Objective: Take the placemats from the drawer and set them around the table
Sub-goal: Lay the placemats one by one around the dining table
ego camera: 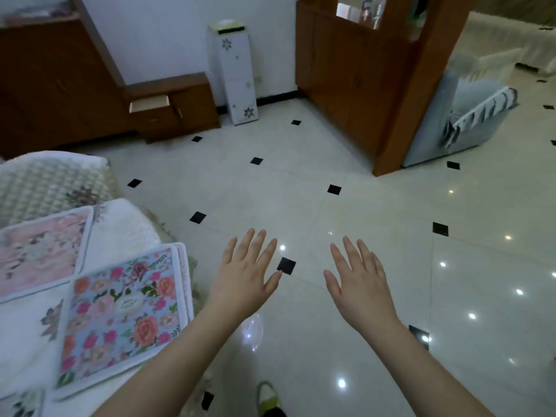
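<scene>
Both hands out in front, palms down, fingers straight and spread, holding nothing — left hand (248,270) and right hand (358,276) hover side by side over the glossy cream floor tiles with small black diamond insets (301,182), apart from each other and touching nothing. Bare forearms run back to the bottom edge of the view. Just left of the left forearm is the table under a white floral tablecloth (120,230), with placemats already on it: a blue rectangular placemat with pink and orange roses (123,314) nearest the left arm, its far edge overhanging the table rim, with what looks like another mat's edge showing under that side. Beside it, further left, a pale pink floral placemat (42,251) — corners of the two nearly meet. A sliver of another patterned mat (21,403) shows at the bottom-left corner. Beyond the table, a chair with a quilted beige cushion (45,185). Across the floor, well apart from the hands, a low brown wooden cabinet (186,97) stands against the wall with its top drawer (149,105) pulled open; contents can't be made out. Next to it, a tall narrow white floral-print stand (237,73). Right side: a brown wooden partition (361,70) and a grey sofa (457,115) behind it.
</scene>
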Demonstrator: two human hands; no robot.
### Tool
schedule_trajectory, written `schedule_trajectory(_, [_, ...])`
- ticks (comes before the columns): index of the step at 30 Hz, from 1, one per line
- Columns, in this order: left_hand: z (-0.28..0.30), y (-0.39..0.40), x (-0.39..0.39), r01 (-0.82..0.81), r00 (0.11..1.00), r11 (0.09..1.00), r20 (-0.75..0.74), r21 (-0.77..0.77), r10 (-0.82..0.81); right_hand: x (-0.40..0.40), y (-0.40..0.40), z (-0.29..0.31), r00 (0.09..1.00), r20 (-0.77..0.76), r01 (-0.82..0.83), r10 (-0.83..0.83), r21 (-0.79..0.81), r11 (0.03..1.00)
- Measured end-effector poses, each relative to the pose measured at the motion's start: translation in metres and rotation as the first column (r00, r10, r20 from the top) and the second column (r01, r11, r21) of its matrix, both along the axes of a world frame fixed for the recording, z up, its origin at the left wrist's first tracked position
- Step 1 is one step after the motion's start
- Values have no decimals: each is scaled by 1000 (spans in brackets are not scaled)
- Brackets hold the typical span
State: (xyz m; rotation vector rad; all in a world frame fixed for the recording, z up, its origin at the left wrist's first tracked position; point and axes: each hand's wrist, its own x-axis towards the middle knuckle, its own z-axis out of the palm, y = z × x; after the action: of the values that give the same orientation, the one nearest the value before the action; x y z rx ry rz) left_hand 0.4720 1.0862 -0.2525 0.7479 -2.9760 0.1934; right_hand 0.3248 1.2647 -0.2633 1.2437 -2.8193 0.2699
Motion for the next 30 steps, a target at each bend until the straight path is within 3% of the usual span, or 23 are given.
schedule_trajectory(11, [-23, -120, 11, -241, 970, 970, -31, 40, 242, -20, -157, -6, 959, -121, -245, 255, 94, 965])
schedule_trajectory(19, [-37, -185, 37, -362, 926, 929, -86, 76, 368, -13, -251, -16, 918, -81, -379, 388, 102, 920])
schedule_trajectory(25, [-56, -216, 70, -517, 850, 850, -52, 104, 524, -8, -319, -26, 846, -60, -523, 530, 103, 846])
schedule_trajectory(30, [-69, -231, 86, -644, 760, 757, -27, 107, 650, 3, -374, -38, 727, -25, -680, 686, 109, 725])
